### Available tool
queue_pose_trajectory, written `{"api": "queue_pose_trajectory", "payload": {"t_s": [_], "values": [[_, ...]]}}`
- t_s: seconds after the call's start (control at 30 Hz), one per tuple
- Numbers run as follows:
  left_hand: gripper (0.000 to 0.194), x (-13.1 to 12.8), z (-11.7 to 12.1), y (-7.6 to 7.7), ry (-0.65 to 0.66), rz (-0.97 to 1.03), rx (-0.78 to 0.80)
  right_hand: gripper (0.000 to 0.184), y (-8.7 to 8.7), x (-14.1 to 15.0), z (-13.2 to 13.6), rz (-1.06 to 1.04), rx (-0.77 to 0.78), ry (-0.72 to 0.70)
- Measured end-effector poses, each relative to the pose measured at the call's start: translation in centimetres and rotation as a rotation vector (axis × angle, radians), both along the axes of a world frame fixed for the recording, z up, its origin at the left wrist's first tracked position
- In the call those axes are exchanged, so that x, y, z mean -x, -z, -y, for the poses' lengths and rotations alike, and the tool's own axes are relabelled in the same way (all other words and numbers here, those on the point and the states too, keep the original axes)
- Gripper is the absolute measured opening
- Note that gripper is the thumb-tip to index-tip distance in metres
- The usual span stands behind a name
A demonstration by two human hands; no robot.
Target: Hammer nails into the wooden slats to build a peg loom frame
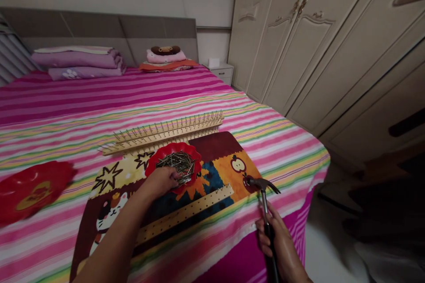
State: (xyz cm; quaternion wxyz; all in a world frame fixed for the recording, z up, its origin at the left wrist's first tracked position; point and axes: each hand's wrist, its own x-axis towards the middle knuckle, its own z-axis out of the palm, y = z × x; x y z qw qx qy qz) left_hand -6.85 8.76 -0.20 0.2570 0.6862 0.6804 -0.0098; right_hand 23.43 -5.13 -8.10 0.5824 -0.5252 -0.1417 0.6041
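My left hand (162, 181) reaches into a red plate (159, 159) heaped with nails (177, 162), its fingers curled in among the nails at the plate's near edge. My right hand (280, 243) grips the dark handle of a claw hammer (263, 185), whose steel head points up over the right part of a colourful cartoon mat (229, 163). A wooden strip with a row of holes (189, 212) lies slanted on the mat between my hands. Behind the plate lie wooden strips studded with upright nails (166, 132).
Everything rests on a bed with a pink striped cover (99, 97). A second red plate (29, 190) sits at the left. Folded blankets (79, 59) and a plush toy on pillows (166, 55) lie by the headboard. Wardrobes (315, 31) stand at the right, across a floor gap.
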Motion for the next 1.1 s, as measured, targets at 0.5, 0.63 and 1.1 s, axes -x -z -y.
{"api": "queue_pose_trajectory", "payload": {"t_s": [0.5,0.63,1.1], "values": [[0.011,-0.5,-0.2,-0.2,0.132,-0.039,-0.06,0.045,-0.4,0.2,0.1,0.001,-0.014,0.004],[0.009,-0.6,0.3,-0.6,0.143,-0.068,-0.076,0.047,-0.2,0.1,0.0,0.001,-0.011,0.0],[0.008,-0.3,1.3,-0.4,0.057,0.002,-0.128,0.028,0.2,-0.1,-0.1,0.009,-0.009,-0.022]]}}
